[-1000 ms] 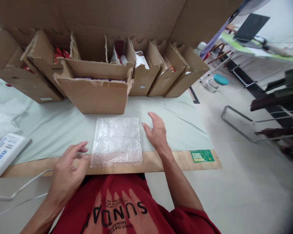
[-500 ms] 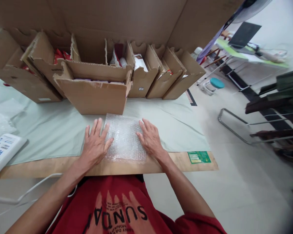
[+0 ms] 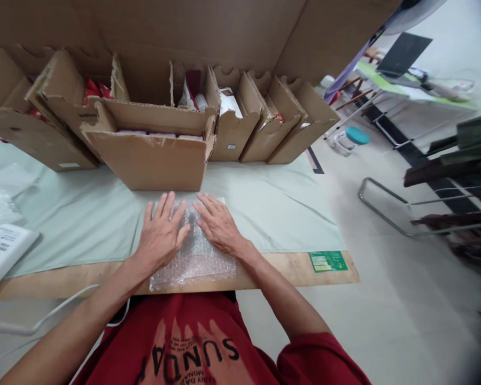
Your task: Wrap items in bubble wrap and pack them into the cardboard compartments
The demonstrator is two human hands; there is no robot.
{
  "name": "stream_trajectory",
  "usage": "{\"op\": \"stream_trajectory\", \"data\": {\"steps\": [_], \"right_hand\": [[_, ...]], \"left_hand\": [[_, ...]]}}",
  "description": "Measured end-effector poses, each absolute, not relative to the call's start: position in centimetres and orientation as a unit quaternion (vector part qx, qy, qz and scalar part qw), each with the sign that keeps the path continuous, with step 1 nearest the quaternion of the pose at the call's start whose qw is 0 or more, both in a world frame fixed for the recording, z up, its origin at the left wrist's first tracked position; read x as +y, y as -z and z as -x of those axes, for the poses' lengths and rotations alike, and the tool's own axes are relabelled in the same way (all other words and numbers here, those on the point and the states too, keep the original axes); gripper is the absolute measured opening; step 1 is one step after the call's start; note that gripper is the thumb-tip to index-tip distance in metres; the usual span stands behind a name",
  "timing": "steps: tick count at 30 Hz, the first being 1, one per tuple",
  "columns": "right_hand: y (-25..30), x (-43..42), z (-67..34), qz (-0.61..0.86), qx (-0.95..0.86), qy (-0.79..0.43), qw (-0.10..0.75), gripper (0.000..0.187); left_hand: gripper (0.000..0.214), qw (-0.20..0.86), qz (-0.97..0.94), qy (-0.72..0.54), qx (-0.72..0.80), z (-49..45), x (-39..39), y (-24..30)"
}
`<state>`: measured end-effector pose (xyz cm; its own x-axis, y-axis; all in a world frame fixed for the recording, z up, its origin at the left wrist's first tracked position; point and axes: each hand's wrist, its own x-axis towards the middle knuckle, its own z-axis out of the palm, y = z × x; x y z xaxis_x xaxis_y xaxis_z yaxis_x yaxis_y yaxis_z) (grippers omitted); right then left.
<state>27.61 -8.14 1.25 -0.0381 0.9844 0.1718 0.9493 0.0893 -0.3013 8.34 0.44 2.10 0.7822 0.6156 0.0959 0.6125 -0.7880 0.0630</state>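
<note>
A clear sheet of bubble wrap (image 3: 194,267) lies flat at the front edge of the table, partly covered by both hands. On its left side rests my left hand (image 3: 160,230), palm down, fingers stretched and slightly spread. My right hand (image 3: 220,224) lies flat across its upper right part, fingers extended toward the left hand. Only a narrow gap separates the two hands. Just beyond the fingertips stands an open cardboard box (image 3: 164,163) with purple-edged packs inside.
Several open cardboard bins (image 3: 234,131) line the back of the table. At left are crumpled clear plastic (image 3: 2,198) and a white labelled device (image 3: 6,254) with a cable. A green card (image 3: 327,261) lies near the front right corner. A teal stool (image 3: 356,136) stands on the floor.
My right hand has slid left across the bubble wrap, closer to my left hand. The sheet has shifted left and toward me.
</note>
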Motion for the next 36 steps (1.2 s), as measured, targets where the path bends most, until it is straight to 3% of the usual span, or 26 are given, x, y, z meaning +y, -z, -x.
{"op": "stream_trajectory", "data": {"steps": [5,9,16,18,21,24,27,30,34,36], "right_hand": [[0.3,-7.2,-28.9,0.699,-0.706,-0.063,0.101,0.055],[0.2,-12.6,-32.0,0.744,-0.66,-0.026,0.102,0.046],[-2.2,-20.5,-30.3,0.619,-0.777,-0.061,0.094,0.045],[-1.7,-19.9,-29.0,0.586,-0.795,-0.073,0.141,0.037],[-0.9,-18.4,-27.8,0.587,-0.748,-0.096,0.294,0.03],[-1.2,-17.2,-27.5,0.647,-0.592,-0.195,0.438,0.024],[-1.9,-16.1,-27.5,0.676,-0.43,-0.313,0.51,0.02],[-2.1,-14.7,-27.6,0.667,-0.35,-0.37,0.544,0.026],[-1.5,-13.3,-27.9,0.654,-0.323,-0.398,0.557,0.038],[-1.2,-12.9,-28.1,0.668,-0.339,-0.392,0.535,0.045]], "left_hand": [[0.061,0.049,-0.961,0.002,0.273,-10.6,2.5,-0.4],[0.061,0.066,-0.955,-0.007,0.288,-9.2,2.3,-1.0],[0.059,0.222,-0.964,-0.025,0.146,-3.6,-0.2,-1.7],[0.056,0.261,-0.953,-0.023,0.149,-2.6,-0.2,-1.1],[0.057,0.365,-0.912,-0.039,0.182,-1.5,0.4,-1.1],[0.061,0.535,-0.805,-0.102,0.234,-0.3,1.1,-2.2],[0.077,0.631,-0.702,-0.161,0.289,0.3,1.4,-3.2],[0.085,0.552,-0.709,-0.156,0.409,-0.6,1.0,-3.5],[0.044,0.449,-0.703,-0.178,0.523,-2.9,0.7,-3.1],[0.035,0.424,-0.712,-0.183,0.53,-3.9,1.0,-3.1]]}}
